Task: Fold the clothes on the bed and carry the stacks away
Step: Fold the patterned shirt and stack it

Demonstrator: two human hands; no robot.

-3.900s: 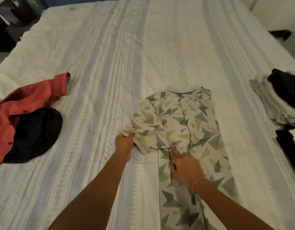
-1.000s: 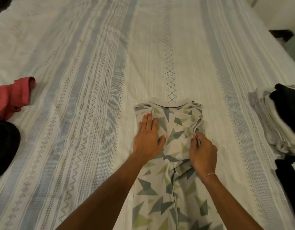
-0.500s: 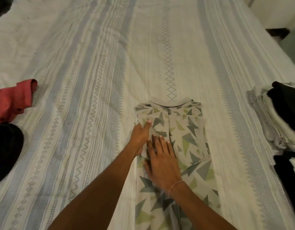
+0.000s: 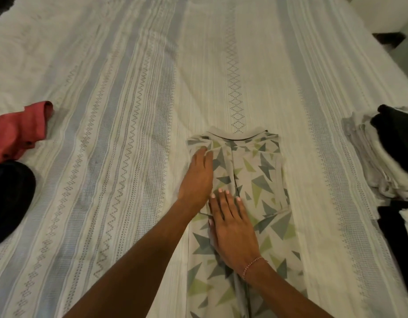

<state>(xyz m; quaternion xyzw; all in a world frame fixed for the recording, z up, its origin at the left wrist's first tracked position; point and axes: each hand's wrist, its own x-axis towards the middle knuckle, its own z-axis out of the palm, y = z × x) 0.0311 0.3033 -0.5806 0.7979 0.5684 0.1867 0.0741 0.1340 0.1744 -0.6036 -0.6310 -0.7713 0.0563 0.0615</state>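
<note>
We stand over the bed (image 4: 129, 111), its striped white cover spread wide. At its near middle lies the triangle-print shirt (image 4: 251, 171), sides folded in, collar away from us. Our right hand (image 4: 233, 228) lies flat on its middle, fingers straight. Our left hand (image 4: 198, 177) presses the shirt's left folded edge, fingers extended; whether they pinch cloth, we cannot tell.

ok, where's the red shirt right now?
Head view: the red shirt lies at the bed's left edge, just above a black garment, well left of the patterned shirt being folded.
</note>
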